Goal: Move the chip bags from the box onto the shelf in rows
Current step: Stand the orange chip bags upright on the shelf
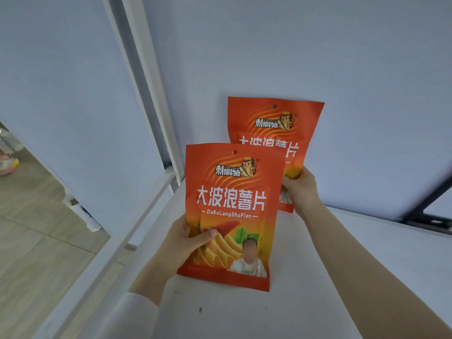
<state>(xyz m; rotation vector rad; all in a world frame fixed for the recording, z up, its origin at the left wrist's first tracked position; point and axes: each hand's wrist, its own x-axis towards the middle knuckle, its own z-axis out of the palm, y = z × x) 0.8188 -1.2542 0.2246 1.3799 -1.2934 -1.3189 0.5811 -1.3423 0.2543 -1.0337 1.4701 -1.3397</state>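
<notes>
Two orange-red chip bags stand upright over the white shelf [305, 277]. My left hand [186, 243] grips the near bag [232, 199] at its lower left edge, thumb across the front. My right hand [299, 189] holds the far bag [271, 126] at its lower right side, close to the back wall. The near bag overlaps the far bag's lower left part. The box is out of view.
A white upright post [151, 89] and a side rail [137, 216] bound the shelf on the left. A pale wall panel stands behind. A black bracket [430, 216] shows at the right. Wooden floor [36, 228] lies below on the left.
</notes>
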